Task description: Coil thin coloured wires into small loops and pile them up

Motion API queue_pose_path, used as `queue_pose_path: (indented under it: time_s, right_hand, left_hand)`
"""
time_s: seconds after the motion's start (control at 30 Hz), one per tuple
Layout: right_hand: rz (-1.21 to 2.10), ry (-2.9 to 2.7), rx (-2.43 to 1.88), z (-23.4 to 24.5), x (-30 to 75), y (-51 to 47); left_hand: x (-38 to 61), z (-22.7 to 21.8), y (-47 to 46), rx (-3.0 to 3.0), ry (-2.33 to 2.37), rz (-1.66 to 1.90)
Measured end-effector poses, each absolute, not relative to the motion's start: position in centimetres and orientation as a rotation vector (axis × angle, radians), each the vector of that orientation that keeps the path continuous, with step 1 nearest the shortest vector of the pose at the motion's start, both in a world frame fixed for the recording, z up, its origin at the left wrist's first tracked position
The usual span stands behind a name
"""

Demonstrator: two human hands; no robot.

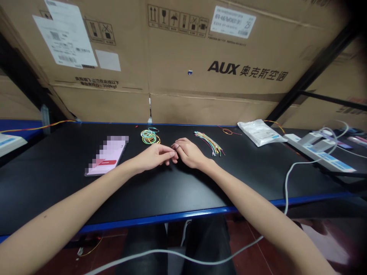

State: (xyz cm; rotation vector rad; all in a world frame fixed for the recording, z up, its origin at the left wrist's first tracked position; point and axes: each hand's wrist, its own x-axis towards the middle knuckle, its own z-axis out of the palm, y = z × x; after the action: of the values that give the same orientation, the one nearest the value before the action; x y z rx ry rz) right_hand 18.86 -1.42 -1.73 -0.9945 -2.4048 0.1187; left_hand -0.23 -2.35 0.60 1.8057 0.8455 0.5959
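Note:
My left hand point(153, 156) and my right hand point(189, 152) meet fingertip to fingertip over the middle of the black table point(57, 183). Both are pinched closed on a thin dark wire point(175, 147) that runs between them. Behind the left hand lies a pile of coiled coloured wires point(149, 136). A bundle of straight coloured wires point(209, 143) lies just right of the right hand.
A phone point(106, 156) lies left of the hands. A white plastic bag point(260, 132) and a loose orange wire loop point(228, 131) sit at the back right. A white power strip point(321, 152) with a grey cable point(286, 183) is far right. Cardboard boxes point(183, 57) wall the back.

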Motion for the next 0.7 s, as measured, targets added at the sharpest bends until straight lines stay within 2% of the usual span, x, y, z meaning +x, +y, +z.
queue_pose_path:
  time_s: [0.3, 0.53, 0.7]
  right_hand:
    - [0.098, -2.378, -1.078, -1.9, 18.8, -1.4]
    - [0.092, -2.379, -1.182, -1.7, 18.7, -1.5]
    - [0.04, -2.372, -1.236, -1.5, 18.5, -1.7]
  left_hand:
    - [-0.9, -0.1, -1.7, 2.312, 1.116, 0.977]
    - [-0.8, -0.4, -1.2, 1.859, 0.93, 0.662]
    - [-0.9, -0.1, -1.4, 1.654, 0.8, 0.564]
